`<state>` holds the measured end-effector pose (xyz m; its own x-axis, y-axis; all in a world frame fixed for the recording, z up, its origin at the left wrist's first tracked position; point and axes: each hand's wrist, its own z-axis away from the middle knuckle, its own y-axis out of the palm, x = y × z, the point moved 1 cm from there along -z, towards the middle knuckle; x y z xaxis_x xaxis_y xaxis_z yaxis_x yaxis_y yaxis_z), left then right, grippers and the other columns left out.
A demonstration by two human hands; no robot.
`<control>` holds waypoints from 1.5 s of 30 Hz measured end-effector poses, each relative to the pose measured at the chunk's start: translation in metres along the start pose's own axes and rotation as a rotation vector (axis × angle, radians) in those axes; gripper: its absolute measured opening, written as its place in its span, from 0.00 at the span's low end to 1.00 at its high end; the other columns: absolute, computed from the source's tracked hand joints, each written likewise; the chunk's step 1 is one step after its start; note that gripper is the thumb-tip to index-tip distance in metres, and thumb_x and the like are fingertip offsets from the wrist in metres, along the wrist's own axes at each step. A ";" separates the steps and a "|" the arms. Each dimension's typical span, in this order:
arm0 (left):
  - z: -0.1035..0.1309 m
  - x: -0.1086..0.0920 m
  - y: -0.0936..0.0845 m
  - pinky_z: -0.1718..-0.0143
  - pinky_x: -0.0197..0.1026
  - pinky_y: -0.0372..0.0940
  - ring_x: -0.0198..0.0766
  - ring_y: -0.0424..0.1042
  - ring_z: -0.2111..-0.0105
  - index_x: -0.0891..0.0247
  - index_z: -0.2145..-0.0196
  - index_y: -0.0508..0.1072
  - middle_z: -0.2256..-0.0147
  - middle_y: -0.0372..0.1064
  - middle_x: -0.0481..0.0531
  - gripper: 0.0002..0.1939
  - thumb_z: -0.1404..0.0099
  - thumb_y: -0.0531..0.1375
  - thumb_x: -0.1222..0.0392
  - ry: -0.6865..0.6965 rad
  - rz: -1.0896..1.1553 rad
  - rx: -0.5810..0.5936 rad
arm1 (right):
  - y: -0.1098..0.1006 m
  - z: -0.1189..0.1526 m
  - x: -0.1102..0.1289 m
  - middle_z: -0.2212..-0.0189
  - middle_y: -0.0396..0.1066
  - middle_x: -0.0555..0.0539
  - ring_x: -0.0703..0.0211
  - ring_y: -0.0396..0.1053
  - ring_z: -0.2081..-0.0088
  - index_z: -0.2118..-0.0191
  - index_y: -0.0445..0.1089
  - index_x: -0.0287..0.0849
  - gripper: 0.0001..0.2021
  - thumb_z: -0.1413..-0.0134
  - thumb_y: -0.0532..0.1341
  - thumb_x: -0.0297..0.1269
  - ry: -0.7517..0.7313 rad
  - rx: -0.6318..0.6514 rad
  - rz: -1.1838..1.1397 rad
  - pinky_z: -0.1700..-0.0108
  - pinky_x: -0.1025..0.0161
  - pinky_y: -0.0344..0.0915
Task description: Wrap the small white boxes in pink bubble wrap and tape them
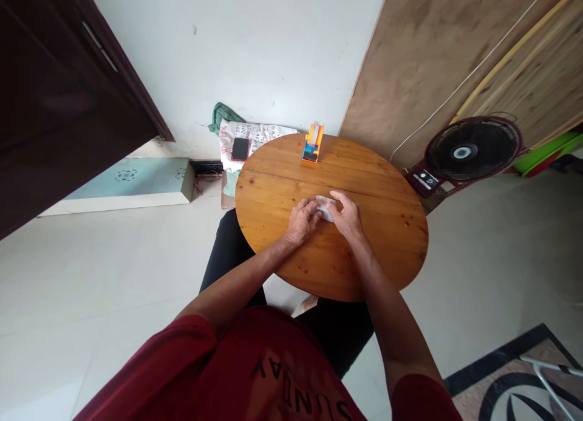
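A small, whitish, crumpled piece that looks like paper or thin plastic [325, 209] is between my hands, low over the middle of the round wooden table [387, 226]. My left hand [304, 219] is closed on its left side, with the fingers bent over the edge. At the right side, the thumb of my right hand [348, 215] presses on it while the index finger is lifted apart; the other fingers are mostly hidden. Beyond my hands, near the table's far edge, stands an orange and blue tape dispenser [312, 146] with a roll in it.
A phone [240, 149] lies on a printed white sack [226, 139] against the wall, left of the table. A round black electric fan or heater [473, 147] stands at the right. A light blue box [122, 181] lies on the floor at left, below a dark door [68, 87].
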<state>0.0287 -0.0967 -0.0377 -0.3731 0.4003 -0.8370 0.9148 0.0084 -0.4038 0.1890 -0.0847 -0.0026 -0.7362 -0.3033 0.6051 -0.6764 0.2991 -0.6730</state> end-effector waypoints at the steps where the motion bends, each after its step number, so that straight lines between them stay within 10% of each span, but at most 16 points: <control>1: 0.000 0.000 0.000 0.40 0.49 0.66 0.44 0.71 0.46 0.58 0.47 0.75 0.45 0.69 0.57 0.20 0.36 0.58 0.69 0.003 -0.001 0.000 | 0.001 -0.002 0.000 0.52 0.78 0.43 0.47 0.75 0.50 0.52 0.75 0.46 0.16 0.45 0.59 0.40 -0.019 0.007 0.030 0.44 0.49 0.69; 11: -0.005 -0.002 0.000 0.42 0.47 0.66 0.43 0.72 0.48 0.57 0.50 0.77 0.47 0.70 0.55 0.18 0.36 0.59 0.68 -0.049 -0.032 -0.014 | -0.001 0.001 0.011 0.58 0.80 0.45 0.52 0.74 0.55 0.68 0.75 0.46 0.14 0.37 0.53 0.35 -0.213 0.009 0.253 0.47 0.54 0.63; 18: -0.004 -0.002 0.001 0.42 0.46 0.67 0.43 0.71 0.48 0.57 0.51 0.78 0.47 0.69 0.55 0.18 0.37 0.59 0.69 -0.061 0.004 -0.021 | -0.012 0.008 0.002 0.58 0.78 0.42 0.50 0.74 0.54 0.57 0.74 0.46 0.12 0.40 0.54 0.36 -0.171 -0.140 0.075 0.48 0.53 0.68; 37: -0.003 0.005 0.004 0.42 0.46 0.67 0.43 0.70 0.48 0.54 0.50 0.78 0.48 0.69 0.54 0.19 0.37 0.60 0.69 -0.040 -0.004 -0.047 | 0.000 -0.009 0.024 0.68 0.77 0.44 0.51 0.67 0.64 0.70 0.74 0.45 0.11 0.36 0.58 0.35 -0.282 0.027 0.543 0.54 0.52 0.54; 45: -0.004 0.004 0.004 0.42 0.47 0.67 0.44 0.71 0.49 0.54 0.50 0.79 0.48 0.69 0.54 0.19 0.36 0.60 0.68 -0.056 -0.002 -0.056 | -0.008 0.002 0.025 0.50 0.77 0.41 0.43 0.67 0.45 0.57 0.78 0.46 0.13 0.38 0.56 0.35 -0.255 0.126 0.368 0.42 0.44 0.57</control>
<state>0.0312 -0.0912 -0.0405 -0.3816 0.3484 -0.8561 0.9207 0.0614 -0.3854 0.1758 -0.0965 0.0171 -0.8866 -0.4156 0.2029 -0.3516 0.3208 -0.8795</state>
